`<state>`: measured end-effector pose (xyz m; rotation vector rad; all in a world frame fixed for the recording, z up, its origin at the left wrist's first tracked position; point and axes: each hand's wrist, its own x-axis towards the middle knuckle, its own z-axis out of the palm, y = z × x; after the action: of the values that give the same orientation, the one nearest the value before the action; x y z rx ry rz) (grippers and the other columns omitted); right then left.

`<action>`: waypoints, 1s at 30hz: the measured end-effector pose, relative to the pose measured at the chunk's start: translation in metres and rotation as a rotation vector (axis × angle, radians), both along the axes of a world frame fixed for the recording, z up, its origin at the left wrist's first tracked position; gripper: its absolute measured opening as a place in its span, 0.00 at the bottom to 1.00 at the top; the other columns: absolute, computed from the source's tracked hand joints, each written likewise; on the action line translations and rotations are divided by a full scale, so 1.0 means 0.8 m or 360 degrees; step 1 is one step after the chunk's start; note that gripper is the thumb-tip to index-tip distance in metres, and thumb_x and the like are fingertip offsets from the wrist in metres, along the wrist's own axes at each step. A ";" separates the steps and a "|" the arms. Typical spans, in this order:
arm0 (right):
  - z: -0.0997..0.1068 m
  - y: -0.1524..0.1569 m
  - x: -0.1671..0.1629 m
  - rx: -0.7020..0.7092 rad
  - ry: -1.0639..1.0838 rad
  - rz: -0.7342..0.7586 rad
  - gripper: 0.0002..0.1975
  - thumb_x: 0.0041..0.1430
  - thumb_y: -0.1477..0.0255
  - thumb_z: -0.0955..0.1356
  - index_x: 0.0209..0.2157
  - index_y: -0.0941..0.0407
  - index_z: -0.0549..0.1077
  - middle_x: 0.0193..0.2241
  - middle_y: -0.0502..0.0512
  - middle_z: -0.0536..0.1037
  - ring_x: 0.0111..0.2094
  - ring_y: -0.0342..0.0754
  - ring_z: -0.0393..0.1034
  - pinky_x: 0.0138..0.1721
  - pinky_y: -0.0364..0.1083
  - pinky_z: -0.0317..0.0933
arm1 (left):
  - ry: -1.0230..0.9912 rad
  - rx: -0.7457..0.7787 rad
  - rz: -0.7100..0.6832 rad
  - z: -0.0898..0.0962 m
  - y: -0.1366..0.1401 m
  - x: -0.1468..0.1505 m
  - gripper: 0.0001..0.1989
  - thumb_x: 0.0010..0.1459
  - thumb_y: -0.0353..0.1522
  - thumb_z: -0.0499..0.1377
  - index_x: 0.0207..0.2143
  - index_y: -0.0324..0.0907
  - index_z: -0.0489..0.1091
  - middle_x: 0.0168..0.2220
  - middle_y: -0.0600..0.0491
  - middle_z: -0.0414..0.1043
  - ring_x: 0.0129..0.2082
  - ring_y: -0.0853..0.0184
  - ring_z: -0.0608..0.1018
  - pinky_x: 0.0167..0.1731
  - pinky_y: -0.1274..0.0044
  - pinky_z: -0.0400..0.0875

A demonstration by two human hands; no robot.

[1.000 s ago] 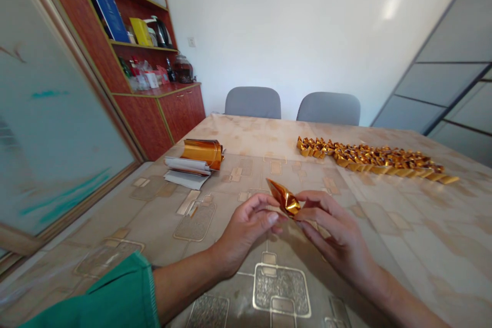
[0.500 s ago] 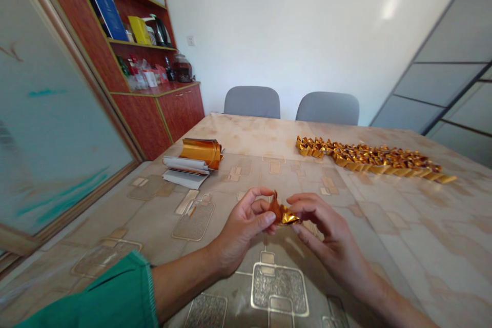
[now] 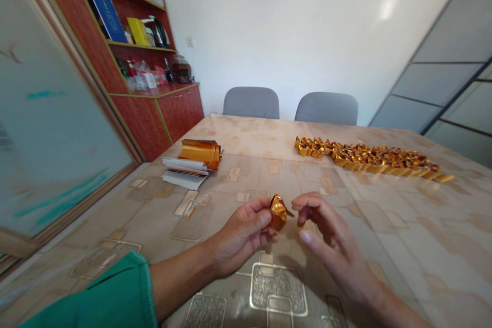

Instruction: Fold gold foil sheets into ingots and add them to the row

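**Gold foil pinched in the left hand**

Gold foil, folded into a small piece [image 3: 277,211], sat above the table [image 3: 403,225], gripped between the thumb and fingers of the left hand [image 3: 242,233]. The right hand [image 3: 326,238] hovered just beside it, fingers loosely curled and holding nothing, thumb tip near the foil. A row of folded gold pieces [image 3: 369,158] lay well apart; a stack of foil sheets [image 3: 192,159] lay to the left.

The left hand [image 3: 246,230] is curling its fingers and thumb into a pinch, palm turned to the right, with the bare forearm running back to the near left into a green sleeve [image 3: 103,297]. The right hand [image 3: 326,236] is hovering just to the right of it, fingers loosely bent and spread, its forearm reaching in from the near right.
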<state>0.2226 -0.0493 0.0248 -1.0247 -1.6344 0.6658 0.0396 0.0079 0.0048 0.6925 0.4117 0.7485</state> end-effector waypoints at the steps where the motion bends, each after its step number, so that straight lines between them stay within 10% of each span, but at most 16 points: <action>1: 0.001 0.000 0.000 -0.0089 0.0103 0.0006 0.10 0.64 0.64 0.67 0.46 0.49 0.70 0.37 0.53 0.72 0.37 0.49 0.67 0.37 0.48 0.64 | -0.0026 -0.0057 -0.0065 0.001 0.001 -0.001 0.20 0.47 0.36 0.73 0.42 0.40 0.74 0.34 0.54 0.71 0.27 0.76 0.70 0.31 0.81 0.67; 9: -0.004 0.002 -0.017 -0.0533 0.0650 0.0335 0.13 0.65 0.57 0.65 0.38 0.52 0.70 0.28 0.51 0.71 0.29 0.46 0.66 0.32 0.47 0.65 | -0.0148 -0.0297 -0.0350 0.004 0.002 -0.006 0.19 0.50 0.35 0.72 0.43 0.42 0.72 0.36 0.52 0.72 0.27 0.74 0.71 0.30 0.81 0.69; 15: -0.007 -0.002 -0.012 -0.0261 0.0334 0.0223 0.13 0.64 0.63 0.67 0.50 0.46 0.70 0.33 0.52 0.74 0.33 0.48 0.69 0.33 0.48 0.66 | -0.0184 -0.0417 -0.0297 0.001 0.001 -0.009 0.17 0.53 0.32 0.70 0.43 0.46 0.70 0.37 0.56 0.72 0.23 0.79 0.70 0.30 0.81 0.71; 21: -0.008 0.006 -0.010 -0.0128 0.0133 0.0056 0.01 0.62 0.69 0.69 0.35 0.50 0.73 0.29 0.49 0.76 0.29 0.46 0.68 0.29 0.45 0.62 | -0.0086 -0.0180 -0.0263 0.000 -0.003 -0.004 0.19 0.53 0.38 0.69 0.45 0.41 0.72 0.37 0.52 0.71 0.30 0.74 0.74 0.35 0.78 0.72; 30: -0.013 0.006 -0.008 -0.0045 -0.0011 -0.0066 0.01 0.63 0.71 0.68 0.37 0.51 0.72 0.29 0.48 0.75 0.30 0.45 0.68 0.30 0.44 0.61 | 0.0159 0.0159 0.0009 -0.006 -0.006 0.003 0.11 0.58 0.33 0.66 0.42 0.38 0.75 0.31 0.54 0.68 0.28 0.75 0.70 0.35 0.79 0.70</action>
<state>0.2163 -0.0442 0.0142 -1.0800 -1.6095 0.6601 0.0420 0.0027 -0.0001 0.8252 0.4702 0.7456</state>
